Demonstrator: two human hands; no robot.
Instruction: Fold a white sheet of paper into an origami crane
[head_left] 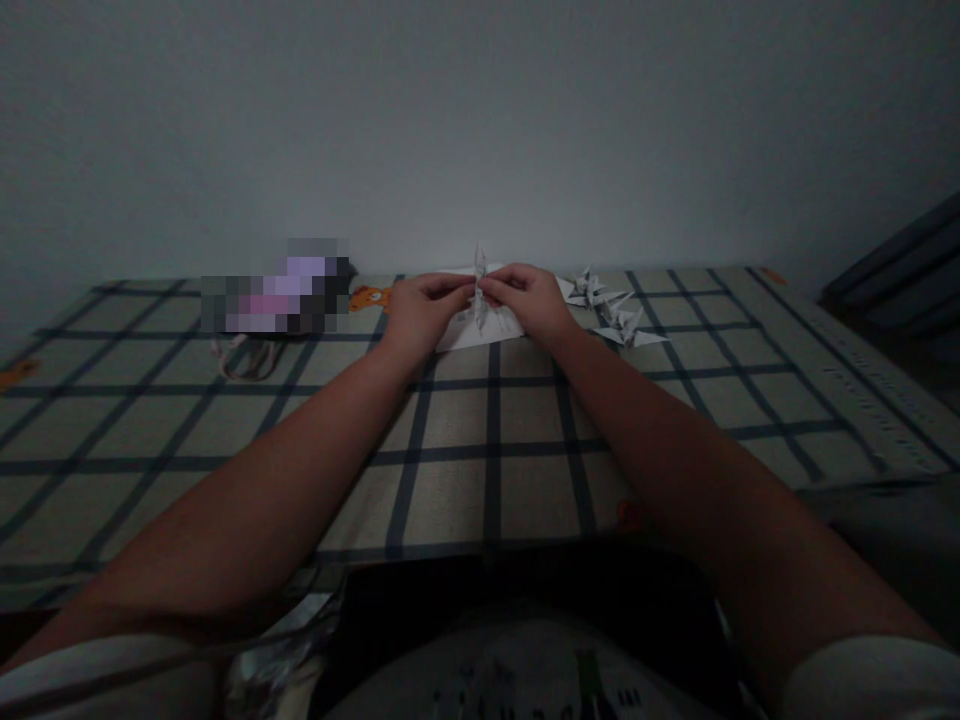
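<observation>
Between my two hands stands a folded paper crane [481, 262], thin and upright, white with grey print. My left hand [427, 305] pinches it from the left side with thumb and fingertips. From the right, my right hand [529, 295] pinches the same piece, and the fingertips of both hands nearly meet at its middle. Beneath them lies a white sheet of paper [480, 333], partly covered by the hands. Just right of my right hand, several finished paper cranes [626, 325] sit in a cluster on the cloth.
A checked tablecloth [457, 420] covers the table, which meets a plain wall [480, 130] at the back. At the left lies a pixelated purple and dark item [277, 295] with a looped cord [247, 360]. A dark slatted object [900, 270] stands at the far right.
</observation>
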